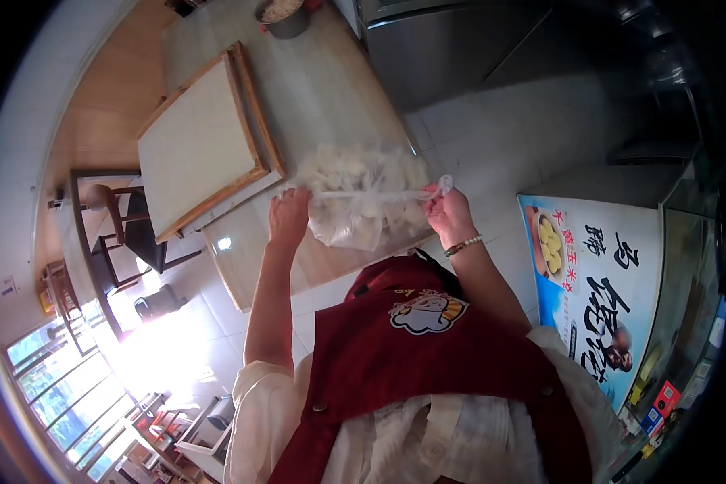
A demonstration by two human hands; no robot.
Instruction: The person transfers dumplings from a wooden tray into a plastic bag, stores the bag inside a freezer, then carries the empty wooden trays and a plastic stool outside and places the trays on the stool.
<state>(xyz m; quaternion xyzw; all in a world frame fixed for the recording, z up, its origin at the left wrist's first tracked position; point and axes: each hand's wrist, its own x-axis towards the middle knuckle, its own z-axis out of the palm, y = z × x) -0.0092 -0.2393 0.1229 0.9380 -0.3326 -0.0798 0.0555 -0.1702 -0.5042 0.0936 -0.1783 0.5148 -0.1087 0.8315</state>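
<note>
A clear plastic bag [363,222] full of pale, lumpy pieces lies on the table near its front edge. Its two handles are stretched out sideways, crossing in the middle over the bag. My left hand [289,214] is closed on the left handle end, and a ring shows on one finger. On the other side my right hand [448,214] pinches the right handle, whose loop sticks up past the fingers. A beaded bracelet is on the right wrist. What the pale pieces are, I cannot make out through the plastic.
Left of the bag, a wood-framed tray with a pale surface [202,137] lies stacked on the table [323,89]. A metal pot [285,20] stands at the far end. A sign-fronted counter [597,282] stands to the right, and dark chairs [125,230] are at left.
</note>
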